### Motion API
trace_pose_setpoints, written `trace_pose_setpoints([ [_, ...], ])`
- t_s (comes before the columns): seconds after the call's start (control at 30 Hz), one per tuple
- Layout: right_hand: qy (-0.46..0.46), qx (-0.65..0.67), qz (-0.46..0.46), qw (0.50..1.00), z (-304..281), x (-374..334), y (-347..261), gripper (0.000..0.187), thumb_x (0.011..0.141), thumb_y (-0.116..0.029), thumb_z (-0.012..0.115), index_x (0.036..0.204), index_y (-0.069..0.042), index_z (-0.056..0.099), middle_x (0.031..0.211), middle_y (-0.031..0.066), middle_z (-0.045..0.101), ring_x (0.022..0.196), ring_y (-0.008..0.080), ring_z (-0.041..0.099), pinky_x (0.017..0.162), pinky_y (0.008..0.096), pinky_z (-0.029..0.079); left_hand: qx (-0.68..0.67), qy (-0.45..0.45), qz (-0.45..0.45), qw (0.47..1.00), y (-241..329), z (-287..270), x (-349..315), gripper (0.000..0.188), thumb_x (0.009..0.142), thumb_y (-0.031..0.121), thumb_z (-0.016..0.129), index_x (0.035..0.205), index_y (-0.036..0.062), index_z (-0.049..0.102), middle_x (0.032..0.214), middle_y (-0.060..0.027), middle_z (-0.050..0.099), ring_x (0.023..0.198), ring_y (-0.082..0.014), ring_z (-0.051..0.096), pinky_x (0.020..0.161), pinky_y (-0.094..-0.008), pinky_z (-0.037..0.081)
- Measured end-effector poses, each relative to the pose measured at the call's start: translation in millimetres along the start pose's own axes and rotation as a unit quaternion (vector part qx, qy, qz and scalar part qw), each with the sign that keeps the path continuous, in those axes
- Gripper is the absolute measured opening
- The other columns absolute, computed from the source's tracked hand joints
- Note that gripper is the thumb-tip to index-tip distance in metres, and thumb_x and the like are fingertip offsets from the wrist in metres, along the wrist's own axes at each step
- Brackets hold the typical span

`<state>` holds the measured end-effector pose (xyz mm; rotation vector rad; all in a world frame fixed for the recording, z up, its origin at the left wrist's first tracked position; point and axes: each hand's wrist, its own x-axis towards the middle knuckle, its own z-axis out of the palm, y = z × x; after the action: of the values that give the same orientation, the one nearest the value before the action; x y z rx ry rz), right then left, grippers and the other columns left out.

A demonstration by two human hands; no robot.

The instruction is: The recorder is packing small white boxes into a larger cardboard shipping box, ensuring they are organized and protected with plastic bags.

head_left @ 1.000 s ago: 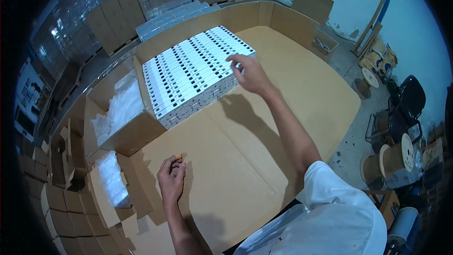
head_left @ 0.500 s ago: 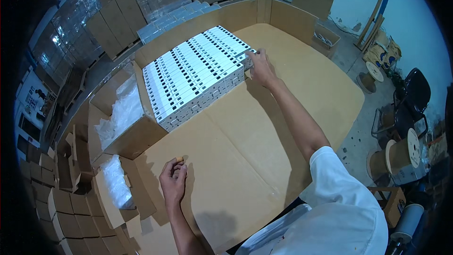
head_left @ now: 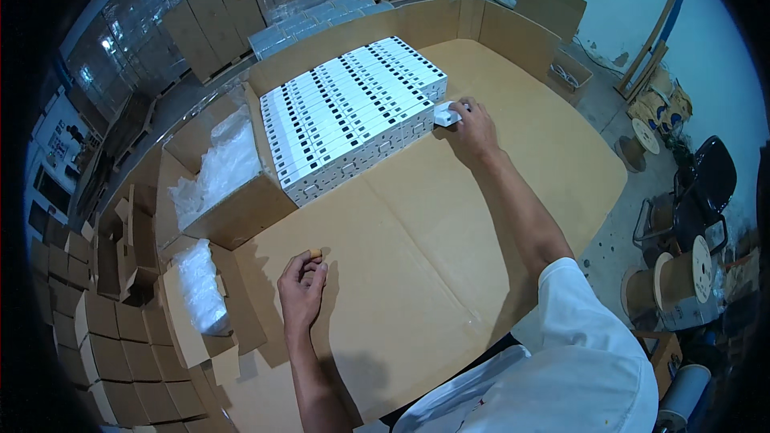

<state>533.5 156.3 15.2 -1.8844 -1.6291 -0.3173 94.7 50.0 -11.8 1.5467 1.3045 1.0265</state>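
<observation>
My right hand [head_left: 477, 130] grips the end of a white box [head_left: 447, 114] with its thumb and fingers. That box lies low against the front right corner of a block of narrow white boxes [head_left: 353, 104] with dark square marks, stacked in rows. My left hand [head_left: 301, 295] is held above the cardboard surface, its fingers loosely curled and the thumb apart. An orange-tan cover [head_left: 315, 254] sits at one fingertip, and I see nothing else in that hand.
Left of the block stands an open carton [head_left: 241, 212] with clear plastic bags inside. Nearer me, another bag [head_left: 200, 289] lies in a smaller carton. Raised cardboard walls [head_left: 509, 30] edge the far side of the work surface. A black chair [head_left: 710, 184] and cable spools [head_left: 682, 273] stand on the floor at right.
My right hand has moved away from the block's upper layer, down and to the right, and a white box shows in its grip. My left hand has barely moved; the view has shifted slightly.
</observation>
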Motion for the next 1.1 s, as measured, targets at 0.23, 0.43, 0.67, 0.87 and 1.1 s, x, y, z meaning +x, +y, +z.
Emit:
trace_pose_setpoints([
  [0.23,0.087,-0.020,-0.049,0.995,-16.4,-26.0,-7.9,0.039,0.079,-0.001,0.070,0.115,-0.014,0.066,0.117,0.0087,0.060,0.107,0.0309,0.058,0.092,0.0432,0.051,0.009,0.000,0.022,1.000,-14.6,-15.0,0.7,0.028,0.089,0.003,0.068,0.117,-0.0028,0.065,0.102,-0.0087,0.065,0.088,-0.0120,0.063,0.069,-0.0251,0.054],
  [0.43,0.069,0.078,-0.100,0.989,-26.4,-77.3,-111.6,0.032,0.081,-0.001,0.070,0.112,-0.009,0.067,0.102,0.0117,0.063,0.097,0.0315,0.061,0.082,0.0424,0.051,-0.030,0.000,-0.023,0.999,-23.2,-42.1,-17.7,0.030,0.091,0.008,0.069,0.118,-0.0029,0.064,0.101,-0.0072,0.066,0.088,-0.0106,0.062,0.071,-0.0245,0.054],
  [0.67,-0.099,0.322,-0.112,0.935,-27.3,-152.2,-270.9,0.023,0.084,-0.003,0.072,0.107,-0.005,0.069,0.095,0.0120,0.065,0.084,0.0308,0.066,0.069,0.0398,0.053,-0.201,-0.034,-0.069,0.977,-45.5,-69.8,-29.5,0.035,0.100,0.021,0.061,0.129,0.0018,0.055,0.093,-0.0074,0.067,0.079,-0.0102,0.062,0.064,-0.0242,0.051],
  [0.87,-0.171,0.389,-0.114,0.898,-14.7,-187.5,-314.7,0.025,0.084,0.000,0.071,0.109,-0.003,0.069,0.098,0.0121,0.064,0.083,0.0272,0.067,0.064,0.0346,0.056,-0.282,-0.079,-0.081,0.953,-49.5,-86.4,-34.3,0.036,0.109,0.031,0.041,0.129,0.0047,0.056,0.087,-0.0091,0.069,0.073,-0.0113,0.063,0.061,-0.0236,0.049],
  [1.1,-0.167,0.444,-0.107,0.874,-0.3,-181.5,-305.8,0.025,0.086,0.000,0.070,0.110,-0.003,0.068,0.108,0.0117,0.062,0.088,0.0225,0.069,0.068,0.0316,0.060,-0.304,-0.035,-0.080,0.949,-52.2,-82.9,-30.4,0.038,0.108,0.032,0.044,0.131,0.0038,0.053,0.094,-0.0096,0.067,0.080,-0.0124,0.064,0.066,-0.0256,0.051],
])
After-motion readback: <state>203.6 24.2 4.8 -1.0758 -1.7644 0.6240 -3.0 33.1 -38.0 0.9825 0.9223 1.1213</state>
